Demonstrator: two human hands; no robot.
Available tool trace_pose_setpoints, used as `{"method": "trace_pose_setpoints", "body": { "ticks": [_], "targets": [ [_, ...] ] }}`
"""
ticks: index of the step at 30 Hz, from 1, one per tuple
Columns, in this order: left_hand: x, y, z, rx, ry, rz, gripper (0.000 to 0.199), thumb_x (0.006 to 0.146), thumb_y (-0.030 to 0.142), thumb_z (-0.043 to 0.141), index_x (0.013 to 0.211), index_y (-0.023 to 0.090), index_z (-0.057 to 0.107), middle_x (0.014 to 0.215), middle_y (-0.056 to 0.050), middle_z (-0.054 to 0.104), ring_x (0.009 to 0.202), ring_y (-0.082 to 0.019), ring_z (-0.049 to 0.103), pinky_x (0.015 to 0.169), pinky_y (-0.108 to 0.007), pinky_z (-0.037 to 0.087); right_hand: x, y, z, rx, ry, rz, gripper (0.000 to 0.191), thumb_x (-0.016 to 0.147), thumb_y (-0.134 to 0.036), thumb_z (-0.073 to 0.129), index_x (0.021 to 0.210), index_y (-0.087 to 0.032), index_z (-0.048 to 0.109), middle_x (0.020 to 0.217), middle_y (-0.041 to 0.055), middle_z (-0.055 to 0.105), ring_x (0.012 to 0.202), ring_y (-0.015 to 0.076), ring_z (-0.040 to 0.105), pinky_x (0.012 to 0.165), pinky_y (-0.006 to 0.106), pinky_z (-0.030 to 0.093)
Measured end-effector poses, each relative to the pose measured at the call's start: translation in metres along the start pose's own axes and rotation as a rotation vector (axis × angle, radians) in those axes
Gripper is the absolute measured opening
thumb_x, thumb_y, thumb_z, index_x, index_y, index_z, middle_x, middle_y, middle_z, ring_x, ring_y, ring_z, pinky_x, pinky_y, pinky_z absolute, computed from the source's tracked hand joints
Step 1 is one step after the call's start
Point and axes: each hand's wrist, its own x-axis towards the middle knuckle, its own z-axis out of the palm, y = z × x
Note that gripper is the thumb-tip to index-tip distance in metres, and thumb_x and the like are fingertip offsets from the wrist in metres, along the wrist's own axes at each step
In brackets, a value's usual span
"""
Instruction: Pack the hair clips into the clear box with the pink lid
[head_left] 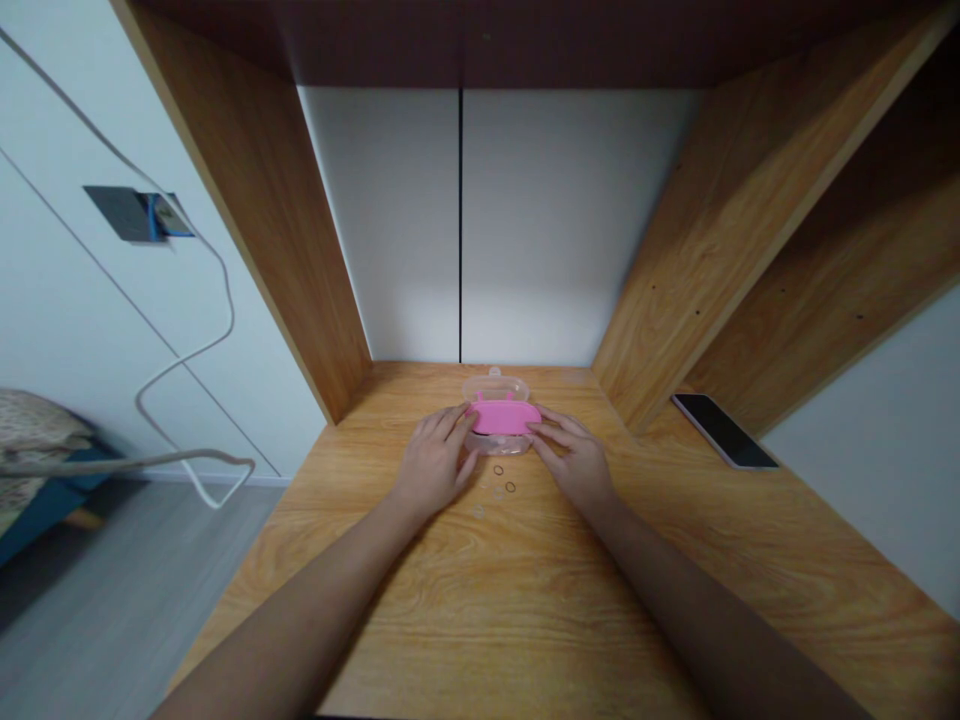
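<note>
Between my two hands is a pink oval piece (pixel 504 417), held at its ends above a clear plastic case (pixel 495 386) with its lid raised at the back. The fingers of my left hand (pixel 437 460) close on the left end of the pink piece. At its right end, my right hand (pixel 576 459) grips it with thumb and fingers. Just in front of the case, a small dark ring (pixel 499 470) and another dark ring (pixel 511 487) lie on the wooden surface, with faint clear rings beside them.
A phone (pixel 724 431) lies to the right, beyond the upright wooden panel (pixel 675 260). Another wooden panel (pixel 262 200) stands on the left. A white cable (pixel 229 290) hangs along the wall at the left, near an open socket box (pixel 161 215).
</note>
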Motion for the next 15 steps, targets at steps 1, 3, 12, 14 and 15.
{"method": "trace_pose_setpoints", "body": {
  "ticks": [1, 3, 12, 14, 15],
  "targets": [
    [-0.0001, 0.0000, 0.0006, 0.001, -0.011, 0.000, 0.048, 0.096, 0.031, 0.055, 0.142, 0.018, 0.049, 0.146, -0.016, 0.054, 0.131, -0.031, 0.051, 0.110, -0.051, 0.042, 0.0002, 0.0000, 0.0000, -0.001, -0.009, 0.002, 0.020, 0.092, -0.028, 0.067, 0.109, -0.028, 0.078, 0.126, 0.0083, 0.072, 0.111, 0.0265, 0.069, 0.101, 0.049, 0.055],
    [-0.0002, 0.0000, 0.0018, 0.004, -0.029, -0.005, 0.048, 0.095, 0.031, 0.056, 0.141, 0.017, 0.050, 0.145, -0.016, 0.055, 0.132, -0.031, 0.051, 0.111, -0.051, 0.041, 0.0003, -0.0001, 0.0000, -0.005, -0.019, 0.004, 0.021, 0.092, -0.027, 0.067, 0.109, -0.028, 0.078, 0.126, 0.0084, 0.072, 0.112, 0.0267, 0.069, 0.101, 0.050, 0.055],
    [-0.0014, -0.0020, 0.0038, 0.024, -0.074, -0.051, 0.045, 0.095, 0.033, 0.056, 0.138, 0.018, 0.054, 0.145, -0.016, 0.055, 0.129, -0.031, 0.053, 0.109, -0.052, 0.043, -0.0009, 0.0023, 0.0012, 0.001, -0.054, 0.020, 0.023, 0.093, -0.028, 0.065, 0.112, -0.028, 0.078, 0.127, 0.0071, 0.071, 0.113, 0.0258, 0.068, 0.103, 0.048, 0.054],
    [-0.0014, -0.0017, 0.0038, 0.031, -0.086, -0.059, 0.045, 0.095, 0.034, 0.056, 0.137, 0.019, 0.054, 0.145, -0.015, 0.055, 0.129, -0.031, 0.053, 0.110, -0.051, 0.043, -0.0016, 0.0051, 0.0021, -0.007, -0.058, 0.020, 0.024, 0.092, -0.029, 0.065, 0.113, -0.028, 0.078, 0.128, 0.0069, 0.071, 0.113, 0.0255, 0.068, 0.104, 0.047, 0.054],
    [-0.0012, -0.0014, 0.0037, 0.032, -0.089, -0.063, 0.045, 0.095, 0.034, 0.056, 0.137, 0.019, 0.054, 0.145, -0.015, 0.055, 0.129, -0.031, 0.053, 0.110, -0.050, 0.043, -0.0019, 0.0065, 0.0026, -0.011, -0.059, 0.019, 0.024, 0.092, -0.030, 0.066, 0.113, -0.028, 0.078, 0.127, 0.0068, 0.071, 0.113, 0.0255, 0.068, 0.104, 0.046, 0.054]
  ]
}}
